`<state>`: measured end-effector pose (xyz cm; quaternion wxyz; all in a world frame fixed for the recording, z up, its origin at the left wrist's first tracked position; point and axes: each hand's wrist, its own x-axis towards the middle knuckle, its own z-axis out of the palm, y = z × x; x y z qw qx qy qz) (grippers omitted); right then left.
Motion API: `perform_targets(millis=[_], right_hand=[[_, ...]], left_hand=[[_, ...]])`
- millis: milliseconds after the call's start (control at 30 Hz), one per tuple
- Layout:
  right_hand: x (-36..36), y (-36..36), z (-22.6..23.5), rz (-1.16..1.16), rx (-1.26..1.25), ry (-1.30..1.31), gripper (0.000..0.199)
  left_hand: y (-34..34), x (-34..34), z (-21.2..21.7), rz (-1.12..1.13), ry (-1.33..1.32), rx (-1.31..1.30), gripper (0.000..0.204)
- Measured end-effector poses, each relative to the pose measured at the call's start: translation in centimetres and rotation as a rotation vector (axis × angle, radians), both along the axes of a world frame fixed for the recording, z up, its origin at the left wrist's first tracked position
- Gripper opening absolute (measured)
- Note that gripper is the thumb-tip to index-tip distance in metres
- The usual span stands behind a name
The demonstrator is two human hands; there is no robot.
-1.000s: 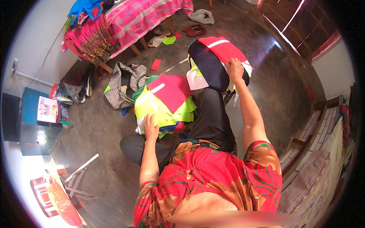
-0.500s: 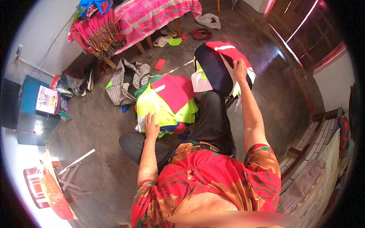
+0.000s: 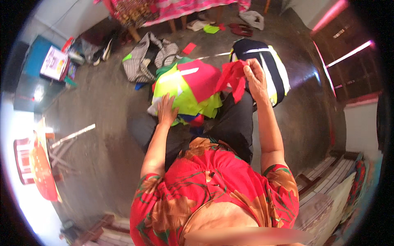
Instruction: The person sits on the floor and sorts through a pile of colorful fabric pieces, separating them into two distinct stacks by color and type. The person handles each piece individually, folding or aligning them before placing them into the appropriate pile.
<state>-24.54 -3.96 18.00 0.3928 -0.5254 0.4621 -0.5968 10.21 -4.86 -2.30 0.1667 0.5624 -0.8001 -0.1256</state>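
Note:
A red piece of cloth (image 3: 233, 78) hangs crumpled from my right hand (image 3: 256, 78), whose fingers are closed on its edge. It hangs between two heaps of fabric. On the left heap, a flat red piece (image 3: 201, 80) lies over several neon yellow pieces (image 3: 172, 84), with green, blue and white edges showing. My left hand (image 3: 166, 110) rests with fingers spread on the near left side of this heap. Beyond my right hand stands a dark navy bundle (image 3: 250, 47) with white and yellow pieces draped over it; my forearm and hand cover part of it.
A grey checked cloth bag (image 3: 141, 61) slumps left of the heap. One small red scrap (image 3: 189, 48) lies on the floor. Shoes (image 3: 241, 29) and a white plastic bag (image 3: 252, 19) lie near the pink-covered bed (image 3: 193, 10). At left is a blue cabinet (image 3: 35, 61).
My right hand has lifted the red cloth off the navy bundle and brought it left, toward the yellow heap. My left hand stays on that heap. The whole view has shifted.

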Motion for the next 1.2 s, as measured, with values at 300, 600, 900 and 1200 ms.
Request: perform_targets(millis=[300, 600, 900, 1200], right_hand=[[8.7, 5.6, -6.1, 0.45, 0.3, -0.307, 0.012], [10.2, 8.4, -6.1, 0.58, 0.413, -0.452, 0.012], [10.1, 6.8, -5.1, 0.442, 0.373, -0.287, 0.01], [9.4, -4.9, -2.5, 0.049, -0.23, 0.319, 0.009]], left_hand=[[5.4, -4.8, 8.3, -0.151, 0.692, 0.018, 0.081], [8.7, -6.0, 8.7, -0.099, 0.817, 0.219, 0.051], [6.6, -4.1, 9.5, 0.108, 0.729, 0.093, 0.021], [-4.0, 0.8, 15.3, 0.141, 0.429, -0.418, 0.023]])
